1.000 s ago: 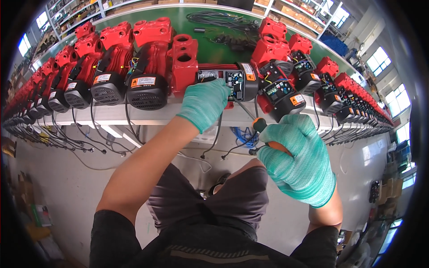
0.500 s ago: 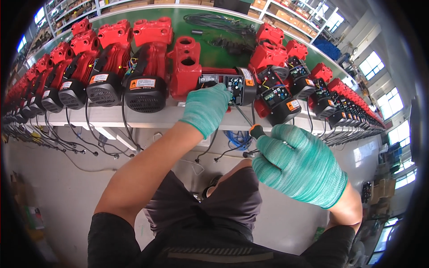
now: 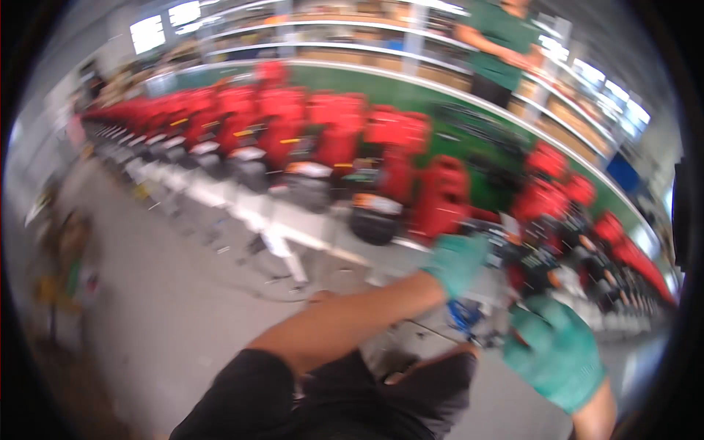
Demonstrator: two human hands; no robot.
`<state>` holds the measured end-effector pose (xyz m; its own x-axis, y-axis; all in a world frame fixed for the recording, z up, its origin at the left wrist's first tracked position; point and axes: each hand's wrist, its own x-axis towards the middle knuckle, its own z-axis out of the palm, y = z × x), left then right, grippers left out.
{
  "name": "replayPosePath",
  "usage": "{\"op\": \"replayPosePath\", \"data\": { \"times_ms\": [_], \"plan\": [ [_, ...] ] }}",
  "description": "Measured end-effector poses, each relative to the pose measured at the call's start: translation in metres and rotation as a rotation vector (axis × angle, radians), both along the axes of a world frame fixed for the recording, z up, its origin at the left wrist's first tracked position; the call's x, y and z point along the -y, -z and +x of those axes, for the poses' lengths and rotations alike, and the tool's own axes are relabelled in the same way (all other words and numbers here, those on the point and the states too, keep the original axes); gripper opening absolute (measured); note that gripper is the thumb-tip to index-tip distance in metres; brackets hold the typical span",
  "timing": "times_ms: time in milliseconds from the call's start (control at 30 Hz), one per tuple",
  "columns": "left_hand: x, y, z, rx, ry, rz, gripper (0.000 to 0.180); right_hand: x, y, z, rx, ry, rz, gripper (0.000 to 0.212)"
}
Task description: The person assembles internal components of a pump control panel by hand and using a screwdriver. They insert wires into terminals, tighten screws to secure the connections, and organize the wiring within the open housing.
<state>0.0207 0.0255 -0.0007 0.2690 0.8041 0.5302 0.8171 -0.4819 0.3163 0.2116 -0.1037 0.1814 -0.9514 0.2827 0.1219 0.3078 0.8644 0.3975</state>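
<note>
The whole view is smeared by motion. My left hand (image 3: 458, 264), in a green knit glove, rests at the opened electrical box (image 3: 497, 242) of a red pump (image 3: 442, 199) lying on the bench; its fingertips are too blurred to read. Lower and to the right, my right hand (image 3: 557, 356), gloved alike, is closed with curled fingers. A dark and orange bit of a screwdriver handle (image 3: 518, 336) shows at its finger side, while the blade is lost in the blur. Just beyond stands another pump with its electrical box open (image 3: 535, 271).
Red pumps with black motor ends (image 3: 374, 216) line the bench (image 3: 323, 227) on both sides, cords hanging below its front edge. Blue cable (image 3: 463, 315) lies beneath. Across the bench stands a person in a green shirt (image 3: 499, 40), before shelves (image 3: 345, 55) of boxes.
My view has swung left, so the bench and both hands appear farther right and a person has come into sight. My left hand stays at the same pump; my right stays closed.
</note>
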Motion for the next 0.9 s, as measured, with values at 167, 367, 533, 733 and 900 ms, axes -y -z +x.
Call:
{"op": "replayPosePath", "data": {
  "times_ms": [167,367,533,733,900],
  "plan": [
    [-0.020,-0.004,0.059,-0.073,0.044,-0.047,0.016,0.009,-0.011,0.027,0.106,0.029,0.099,0.023],
    [-0.014,-0.003,0.031,-0.210,-0.028,-0.128,0.022,0.009,-0.023,0.007,0.202,0.119,-0.039,0.031],
    [-0.016,0.002,0.059,0.018,0.056,0.028,0.018,0.017,-0.016,0.007,0.095,0.137,0.156,0.027],
    [-0.008,0.011,0.008,-0.004,0.057,0.111,0.012,0.010,-0.005,-0.006,0.037,0.238,0.074,0.027],
    [-0.003,-0.015,0.014,-0.169,0.073,-0.035,0.015,0.005,-0.012,-0.010,-0.094,0.125,0.095,0.022]
  ]
}}
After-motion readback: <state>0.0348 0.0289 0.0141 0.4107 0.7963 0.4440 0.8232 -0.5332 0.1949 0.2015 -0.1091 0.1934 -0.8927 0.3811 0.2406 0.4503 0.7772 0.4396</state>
